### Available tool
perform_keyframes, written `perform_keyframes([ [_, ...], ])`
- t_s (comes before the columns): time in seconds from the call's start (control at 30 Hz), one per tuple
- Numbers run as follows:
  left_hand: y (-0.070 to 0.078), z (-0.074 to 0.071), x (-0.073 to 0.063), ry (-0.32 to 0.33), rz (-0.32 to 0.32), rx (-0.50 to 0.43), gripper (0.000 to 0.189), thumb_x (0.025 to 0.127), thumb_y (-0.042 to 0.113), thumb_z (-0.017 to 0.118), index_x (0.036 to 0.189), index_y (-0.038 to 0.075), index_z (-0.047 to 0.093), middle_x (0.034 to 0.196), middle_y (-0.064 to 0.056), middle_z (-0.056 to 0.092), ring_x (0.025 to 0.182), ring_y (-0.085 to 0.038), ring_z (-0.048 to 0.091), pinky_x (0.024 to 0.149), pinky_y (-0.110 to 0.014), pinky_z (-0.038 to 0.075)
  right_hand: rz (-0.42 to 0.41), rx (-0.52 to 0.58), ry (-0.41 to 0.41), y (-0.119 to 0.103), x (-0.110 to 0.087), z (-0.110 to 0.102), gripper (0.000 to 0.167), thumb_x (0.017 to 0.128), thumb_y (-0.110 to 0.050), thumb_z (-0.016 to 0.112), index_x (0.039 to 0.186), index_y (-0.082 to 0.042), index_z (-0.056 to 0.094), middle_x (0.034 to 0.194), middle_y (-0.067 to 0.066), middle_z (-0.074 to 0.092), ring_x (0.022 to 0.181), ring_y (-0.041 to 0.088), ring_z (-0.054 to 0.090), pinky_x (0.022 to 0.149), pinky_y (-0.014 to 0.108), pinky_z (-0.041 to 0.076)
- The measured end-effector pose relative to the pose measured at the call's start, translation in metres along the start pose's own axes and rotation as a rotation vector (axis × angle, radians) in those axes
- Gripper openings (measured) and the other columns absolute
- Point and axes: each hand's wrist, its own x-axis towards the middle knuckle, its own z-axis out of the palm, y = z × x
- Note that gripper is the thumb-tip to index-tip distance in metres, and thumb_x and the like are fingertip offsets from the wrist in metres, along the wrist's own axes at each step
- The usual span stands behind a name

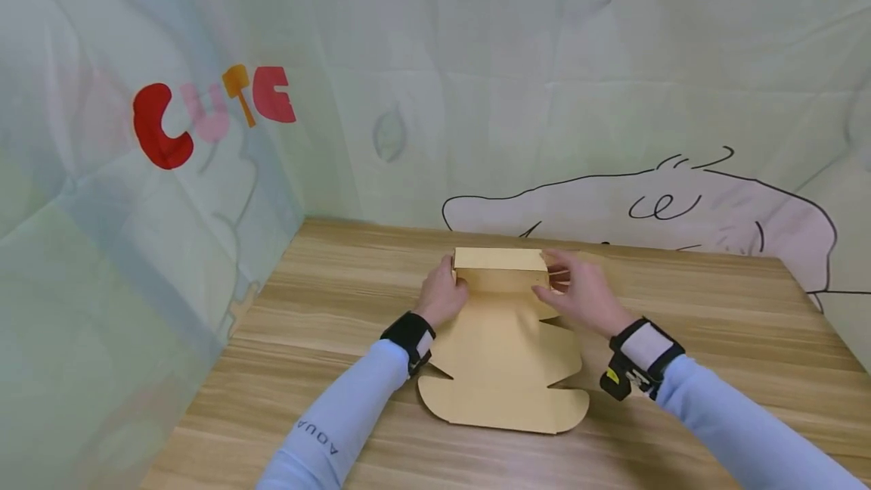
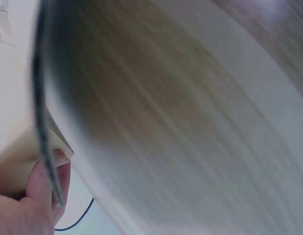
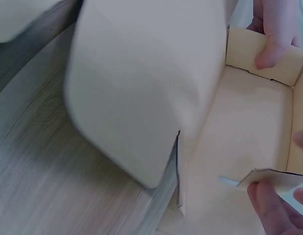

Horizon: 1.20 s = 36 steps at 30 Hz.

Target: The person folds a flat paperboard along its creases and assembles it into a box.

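Note:
A flat-cut cardboard box (image 1: 503, 358) lies on the table, its far end folded up into a low wall (image 1: 500, 258) and its near flaps spread out flat. At the far left corner my left hand (image 1: 442, 295) grips the raised side; in the right wrist view its thumb (image 3: 271, 55) presses the inner face of that side wall. My right hand (image 1: 587, 292) is at the far right corner. Its fingers (image 3: 269, 205) hold a small side flap (image 3: 279, 178), which stands partly raised from the base. The left wrist view is mostly filled by blurred, close cardboard.
The wood-grain table (image 1: 327, 278) extends on both sides of the box. A printed cloth (image 1: 422, 97) hangs behind it and along the left side. Each wrist wears a black strap with a camera.

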Motion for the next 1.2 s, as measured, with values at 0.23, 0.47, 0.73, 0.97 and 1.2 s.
perform_keyframes([
  [0.23,-0.006,-0.003,0.002,0.03,-0.005,-0.034,0.052,0.098,0.013,0.049,0.148,0.0,0.039,0.134,-0.026,0.062,0.094,-0.031,0.062,0.091,-0.048,0.054,0.018,0.055,0.083,0.012,-0.011,-0.004,0.071,0.088,-0.018,0.078,0.144,0.008,0.043,0.138,0.034,0.053,0.124,0.049,0.055,0.102,0.06,0.049],
  [0.47,-0.007,-0.007,0.0,0.056,-0.024,-0.111,0.048,0.098,0.012,0.049,0.145,0.002,0.042,0.133,-0.024,0.062,0.091,-0.031,0.061,0.093,-0.048,0.053,0.164,0.091,0.056,0.026,-0.016,-0.005,0.073,0.091,-0.025,0.075,0.147,0.007,0.04,0.129,0.035,0.058,0.116,0.048,0.061,0.094,0.056,0.055],
  [0.73,-0.005,-0.004,0.0,0.026,-0.031,-0.145,0.055,0.1,0.013,0.048,0.152,0.002,0.035,0.134,-0.026,0.061,0.064,-0.023,0.059,0.082,-0.041,0.055,0.251,0.089,-0.003,0.027,-0.012,0.0,0.066,0.091,-0.025,0.074,0.141,0.008,0.045,0.12,0.036,0.064,0.107,0.046,0.067,0.086,0.05,0.06],
  [0.97,-0.002,-0.002,-0.002,0.021,-0.044,-0.156,0.064,0.099,0.013,0.048,0.157,-0.001,0.025,0.151,-0.028,0.047,0.098,-0.033,0.063,0.103,-0.048,0.05,0.258,0.068,-0.035,0.027,-0.009,0.003,0.06,0.092,-0.018,0.072,0.14,0.007,0.046,0.122,0.037,0.062,0.109,0.046,0.065,0.084,0.048,0.059],
  [1.2,-0.002,0.0,-0.002,0.014,-0.037,-0.146,0.063,0.099,0.014,0.048,0.157,0.001,0.027,0.143,-0.026,0.055,0.069,-0.02,0.054,0.085,-0.039,0.052,0.281,0.086,-0.049,0.024,-0.006,0.005,0.053,0.091,-0.009,0.07,0.137,0.007,0.047,0.121,0.037,0.062,0.105,0.043,0.066,0.081,0.041,0.06],
])
